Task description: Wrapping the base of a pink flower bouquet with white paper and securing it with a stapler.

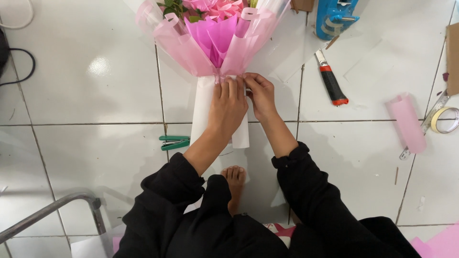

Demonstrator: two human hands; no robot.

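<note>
Pink-wrapped flower bouquet (215, 33) lies on the white tiled floor (95, 71), its white paper handle wrap (203, 114) pointing near. Left hand (228, 107) lies palm-down, fingers extended flat, pressing the wrap at the neck. Right hand (260, 95), just beside it, pinches the wrap's edge with bent fingers. Green stapler (174, 142) lies left; a red-and-black utility knife (331, 81) lies right.

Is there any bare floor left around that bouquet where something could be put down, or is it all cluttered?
Left of the bouquet, the white tiles are bare between the black cable and the green stapler. Another free patch lies between the utility knife and the pink paper roll. The top right is crowded: blue tape dispenser, tape ring.
</note>
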